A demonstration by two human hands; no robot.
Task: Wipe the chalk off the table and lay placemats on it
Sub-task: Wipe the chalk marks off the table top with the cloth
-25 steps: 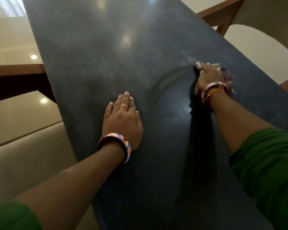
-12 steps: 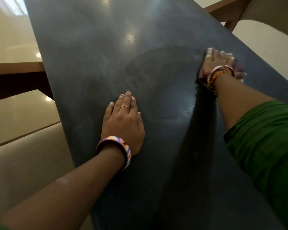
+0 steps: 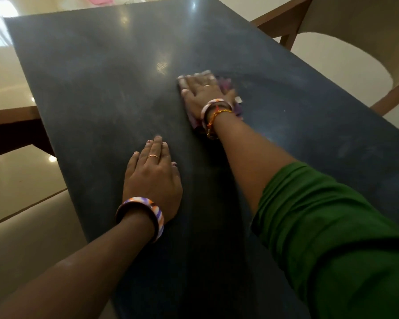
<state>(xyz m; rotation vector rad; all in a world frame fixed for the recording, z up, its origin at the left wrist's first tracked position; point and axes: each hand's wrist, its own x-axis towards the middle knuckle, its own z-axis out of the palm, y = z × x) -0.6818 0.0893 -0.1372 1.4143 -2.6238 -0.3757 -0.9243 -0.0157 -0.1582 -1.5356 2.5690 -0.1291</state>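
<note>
**Chalk haze on dark stone, one palm braced, one on the cloth**

Slate-dark table (image 3: 106,72) runs away from me with its long axis from six toward twelve o'clock, and a pale chalk film (image 3: 124,97) covers most of it. From the left: my left hand (image 3: 153,178) lies flat on the stone near the middle, fingers straight and close together, pointing to twelve, holding nothing. It reads as a brace, with a striped bangle (image 3: 139,215) at the wrist.

Up at about one o'clock from it, well apart, my right hand (image 3: 202,93) presses down on a purple cloth (image 3: 226,85), fingers spread flat over it, not pinching. The cloth peeks out past the knuckles and beside the wrist; the rest is hidden under the palm. The forearm reaches long from the green sleeve (image 3: 320,226) at five o'clock.

I judge the wiping still in hand: unwiped chalk lies mainly at nine to eleven o'clock of the cloth, so the right hand is the one to sweep leftward. I see no placemats on the table.
</note>
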